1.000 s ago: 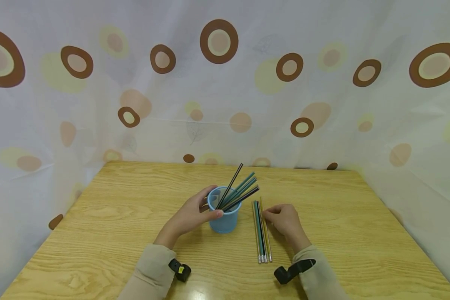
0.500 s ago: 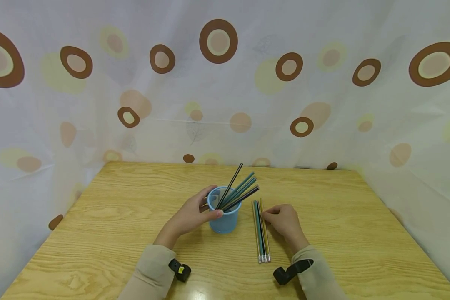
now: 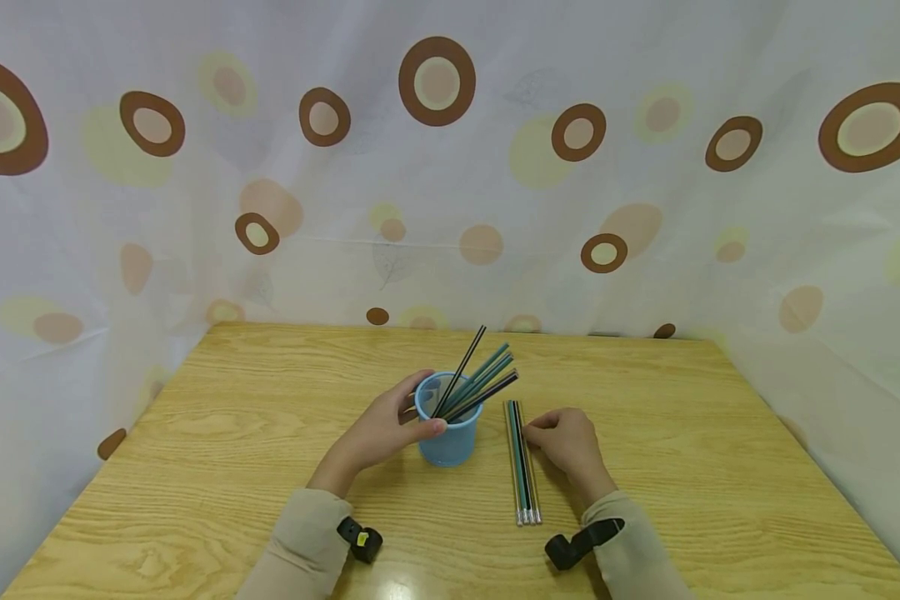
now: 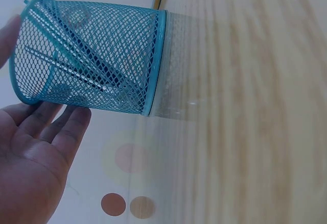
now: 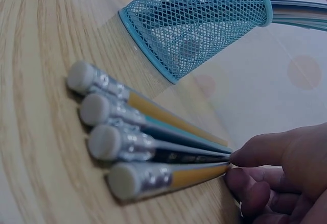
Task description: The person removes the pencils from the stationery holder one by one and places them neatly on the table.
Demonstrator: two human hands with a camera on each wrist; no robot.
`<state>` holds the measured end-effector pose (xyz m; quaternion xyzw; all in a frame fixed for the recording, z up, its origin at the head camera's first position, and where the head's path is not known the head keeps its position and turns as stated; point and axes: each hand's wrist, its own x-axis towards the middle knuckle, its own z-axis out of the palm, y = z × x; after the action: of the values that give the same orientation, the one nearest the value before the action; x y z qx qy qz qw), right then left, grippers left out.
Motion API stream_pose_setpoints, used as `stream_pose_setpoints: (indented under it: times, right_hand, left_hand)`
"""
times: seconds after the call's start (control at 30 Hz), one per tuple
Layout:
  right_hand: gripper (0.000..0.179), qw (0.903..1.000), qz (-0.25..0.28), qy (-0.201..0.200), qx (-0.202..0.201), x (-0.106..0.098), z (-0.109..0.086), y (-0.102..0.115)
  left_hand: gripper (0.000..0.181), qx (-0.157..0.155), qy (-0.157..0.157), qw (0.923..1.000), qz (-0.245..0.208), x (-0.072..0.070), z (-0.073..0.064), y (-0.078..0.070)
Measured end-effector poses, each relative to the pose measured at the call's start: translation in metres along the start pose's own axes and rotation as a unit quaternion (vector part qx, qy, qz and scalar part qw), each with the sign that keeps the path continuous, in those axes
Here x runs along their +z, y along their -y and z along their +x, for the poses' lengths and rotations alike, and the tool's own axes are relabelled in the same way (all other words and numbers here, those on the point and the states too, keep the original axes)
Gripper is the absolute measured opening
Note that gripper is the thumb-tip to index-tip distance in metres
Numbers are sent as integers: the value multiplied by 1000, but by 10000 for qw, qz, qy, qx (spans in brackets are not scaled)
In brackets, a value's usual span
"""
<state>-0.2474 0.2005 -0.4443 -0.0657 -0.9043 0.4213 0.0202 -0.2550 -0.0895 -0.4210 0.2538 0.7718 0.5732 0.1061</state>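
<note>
A light blue mesh pencil cup (image 3: 448, 447) stands upright on the table, several dark and green pencils (image 3: 487, 377) leaning out of it to the right. My left hand (image 3: 378, 429) holds the cup near its rim, thumb in front and fingers on the far side. To the right of the cup, several pencils lie side by side in a row, their white erasers (image 5: 125, 181) toward me. At the row's right edge is a yellow pencil (image 5: 199, 176). My right hand (image 3: 570, 443) pinches that pencil near its far end between thumb and curled fingers.
The wooden table (image 3: 270, 375) reaches back to a pale curtain (image 3: 330, 275) printed with brown rings and dots, which also hangs along both sides. Black wrist cameras sit on both sleeves (image 3: 637, 542).
The yellow pencil has shifted left against the others and slid slightly toward me, so its ends line up with the row. My right hand moved slightly left with it; my left hand stayed on the cup.
</note>
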Motion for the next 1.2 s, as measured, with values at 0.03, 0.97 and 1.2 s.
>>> stream_pose_setpoints:
  times: [0.03, 0.97, 1.2]
  right_hand:
    - [14, 10000, 2, -2, 0, 0, 0, 0]
    - [21, 9968, 786, 98, 87, -3, 4, 4]
    - [22, 9943, 1043, 204, -27, -4, 5, 5]
  left_hand:
    - [82, -19, -7, 10000, -2, 0, 0, 0]
    - [83, -56, -55, 10000, 25, 0, 0, 1]
    - [83, -73, -36, 10000, 2, 0, 0, 1]
